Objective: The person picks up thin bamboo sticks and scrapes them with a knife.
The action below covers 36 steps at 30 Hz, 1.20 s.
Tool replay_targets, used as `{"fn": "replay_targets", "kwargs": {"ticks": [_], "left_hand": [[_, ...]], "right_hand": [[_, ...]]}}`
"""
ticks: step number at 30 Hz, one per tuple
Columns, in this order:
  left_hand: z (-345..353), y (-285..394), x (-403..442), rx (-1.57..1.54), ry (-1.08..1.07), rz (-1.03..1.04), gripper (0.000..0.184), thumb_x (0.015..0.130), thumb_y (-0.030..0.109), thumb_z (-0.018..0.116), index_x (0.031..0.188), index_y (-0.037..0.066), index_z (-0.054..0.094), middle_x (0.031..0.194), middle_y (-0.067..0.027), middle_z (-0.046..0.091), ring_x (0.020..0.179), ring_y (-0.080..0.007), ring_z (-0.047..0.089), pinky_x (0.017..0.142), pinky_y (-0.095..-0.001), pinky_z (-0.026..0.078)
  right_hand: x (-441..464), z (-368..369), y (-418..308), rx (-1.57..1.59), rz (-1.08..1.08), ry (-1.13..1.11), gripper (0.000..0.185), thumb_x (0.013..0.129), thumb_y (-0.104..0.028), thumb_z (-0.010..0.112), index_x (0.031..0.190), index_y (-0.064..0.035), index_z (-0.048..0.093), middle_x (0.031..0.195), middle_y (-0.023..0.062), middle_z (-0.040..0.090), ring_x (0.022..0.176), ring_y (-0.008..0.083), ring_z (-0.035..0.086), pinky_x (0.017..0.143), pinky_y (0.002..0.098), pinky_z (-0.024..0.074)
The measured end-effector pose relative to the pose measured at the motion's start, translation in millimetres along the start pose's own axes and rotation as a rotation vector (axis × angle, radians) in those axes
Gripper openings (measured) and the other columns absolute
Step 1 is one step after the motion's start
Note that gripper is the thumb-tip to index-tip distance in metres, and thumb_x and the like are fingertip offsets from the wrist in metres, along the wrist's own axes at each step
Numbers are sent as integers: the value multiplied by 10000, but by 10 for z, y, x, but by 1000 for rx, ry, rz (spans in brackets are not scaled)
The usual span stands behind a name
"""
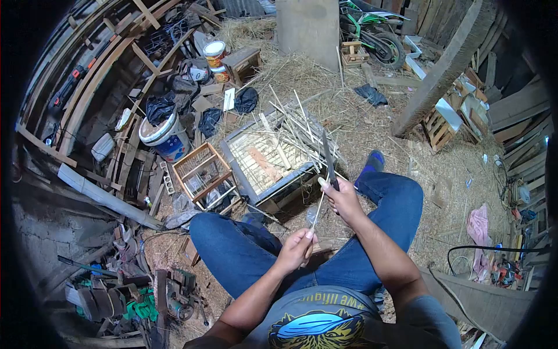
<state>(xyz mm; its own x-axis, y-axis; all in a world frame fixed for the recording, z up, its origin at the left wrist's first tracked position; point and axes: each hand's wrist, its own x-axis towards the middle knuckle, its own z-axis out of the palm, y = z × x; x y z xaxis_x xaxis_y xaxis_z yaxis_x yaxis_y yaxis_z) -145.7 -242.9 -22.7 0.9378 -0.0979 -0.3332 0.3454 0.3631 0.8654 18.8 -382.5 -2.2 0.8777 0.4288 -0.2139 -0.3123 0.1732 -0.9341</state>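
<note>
Printed shirt (319,326), knife (328,160), low table (238,173), strawy floor (433,166), plank wall (437,24)

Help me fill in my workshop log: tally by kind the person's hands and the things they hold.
Hands: 2, the left hand and the right hand
Knife: 1, in the right hand
Thin stick: 1, in the left hand
Total: 4

The person wore a grey T-shirt (279,317) with short sleeves (433,323), its front carrying curved yellow lettering (326,300) above a blue, yellow and black design (319,331). Blue denim jeans (232,247) covered the legs, and the footwear (374,163) showed dark with purplish-blue patches
</note>
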Motion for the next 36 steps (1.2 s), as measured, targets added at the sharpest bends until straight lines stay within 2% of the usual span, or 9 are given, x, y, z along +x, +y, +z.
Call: {"fn": "replay_targets", "kwargs": {"ticks": [8, 11, 13, 14, 18, 24, 26, 29, 36], "left_hand": [[85, 301, 206, 48, 75, 68, 313, 1095, 338, 462, 1002, 68, 590, 538, 49, 412, 399, -56, 335, 385, -236, 287], [76, 379, 236, 11, 159, 85, 294, 1099, 283, 465, 994, 54, 617, 545, 74, 397, 427, -30, 328, 404, -230, 246], [53, 419, 261, -28, 172, 158, 265, 1093, 257, 483, 993, 53, 617, 550, 80, 392, 425, -26, 322, 402, -235, 242], [69, 454, 253, -10, 209, 150, 239, 1081, 218, 510, 952, 55, 628, 570, 78, 409, 456, -21, 341, 425, -232, 247], [31, 239, 295, 147, 250, 282, 218, 1066, 196, 534, 941, 53, 641, 551, 92, 411, 435, -9, 314, 406, -223, 222], [45, 360, 285, 522, 324, 509, 230, 1040, 161, 560, 965, 0, 707, 624, 10, 541, 545, -62, 453, 503, -285, 357], [38, 406, 261, 593, 330, 366, 240, 1033, 138, 561, 980, -46, 705, 822, -57, 706, 759, -90, 590, 693, -282, 482], [34, 411, 316, 677, 369, 465, 212, 1015, 162, 580, 954, 5, 709, 614, -105, 596, 527, -142, 545, 516, -336, 416], [19, 455, 305, 878, 371, 316, 184, 992, 146, 584, 963, 28, 723, 703, -200, 637, 571, -317, 637, 550, -413, 465]], "right_hand": [[84, 74, 51, -126, -169, 40, 270, 1009, -330, 655, 883, -96, 608, 606, -94, 463, 478, 18, 393, 444, 226, 275], [-168, 18, -213, -99, -103, 31, 330, 1048, -365, 563, 869, -94, 619, 644, -25, 541, 515, 100, 483, 484, 285, 339], [-410, 19, -360, -830, -340, -47, 356, 1055, -401, 514, 906, -94, 618, 668, 91, 620, 561, 254, 620, 505, 387, 417], [-518, 51, -370, -918, -331, -71, 296, 1028, -369, 546, 929, -99, 615, 730, 152, 651, 662, 357, 669, 541, 470, 465], [-658, 17, -268, -1085, -454, -110, 223, 970, -325, 600, 914, -109, 612, 739, 118, 671, 664, 354, 671, 535, 488, 483], [-563, -77, -378, -1268, -553, -97, 234, 962, -346, 611, 884, -126, 601, 726, 96, 675, 633, 333, 673, 511, 475, 490], [-531, -78, -357, -1269, -573, -87, 244, 962, -354, 609, 878, -125, 598, 723, 95, 675, 624, 334, 670, 502, 475, 489], [-482, -104, -298, -1278, -586, -75, 255, 963, -365, 604, 873, -126, 596, 715, 94, 673, 612, 335, 666, 492, 476, 488], [-405, -247, -171, -1387, -503, -110, 270, 975, -379, 572, 885, -127, 608, 754, 114, 699, 650, 345, 686, 517, 500, 500]]}}
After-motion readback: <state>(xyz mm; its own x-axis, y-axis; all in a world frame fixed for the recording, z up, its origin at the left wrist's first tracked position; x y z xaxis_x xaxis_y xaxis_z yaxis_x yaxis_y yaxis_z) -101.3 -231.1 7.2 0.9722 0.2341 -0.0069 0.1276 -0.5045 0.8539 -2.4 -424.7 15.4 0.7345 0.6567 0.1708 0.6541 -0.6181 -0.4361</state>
